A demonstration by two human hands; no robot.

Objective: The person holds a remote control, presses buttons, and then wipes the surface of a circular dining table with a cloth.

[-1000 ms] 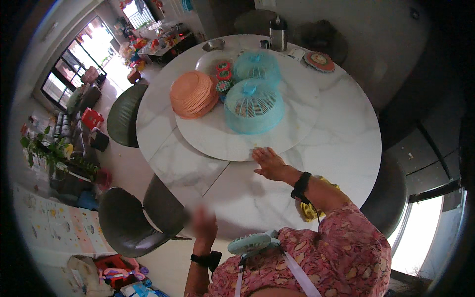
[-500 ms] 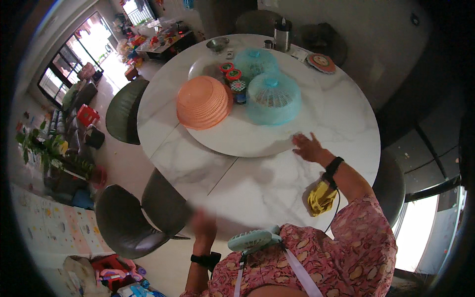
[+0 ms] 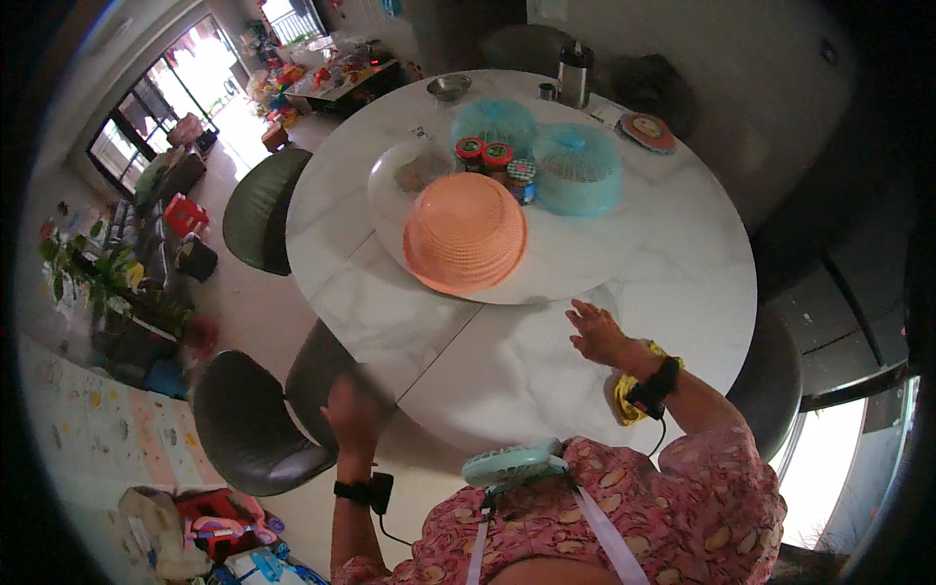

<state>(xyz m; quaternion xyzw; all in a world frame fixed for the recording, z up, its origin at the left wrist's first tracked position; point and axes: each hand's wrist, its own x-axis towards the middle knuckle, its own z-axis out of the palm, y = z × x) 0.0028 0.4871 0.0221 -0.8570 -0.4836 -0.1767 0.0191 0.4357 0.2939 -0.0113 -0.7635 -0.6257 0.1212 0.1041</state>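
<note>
My right hand [image 3: 603, 336] is open above the near right of the table, fingers spread and holding nothing, just off the edge of the round marbled turntable [image 3: 575, 249]. Under its wrist lies a crumpled yellow cloth [image 3: 626, 402], partly covered by the forearm. My left hand [image 3: 351, 417] is raised near the table's left front edge; its fingers are smeared, and a grey blur at their tips cannot be made out. An orange plastic basket [image 3: 466, 234] sits upside down on the turntable's near side. Behind it stand jars with red lids [image 3: 497, 156] and two blue mesh domes, one on the right [image 3: 580, 175].
Along the table's far edge are a metal bowl [image 3: 449, 90], a tall metal canister [image 3: 575, 78] and a round patterned mat [image 3: 647, 133]. Dark chairs [image 3: 255, 419] surround the table. A pale green fan [image 3: 512, 468] hangs at my chest. Toys [image 3: 229, 526] lie at the lower left.
The turntable has turned: the basket, jars and near dome have shifted right. My right hand has come back toward me, over the yellow cloth; my left hand has moved left.
</note>
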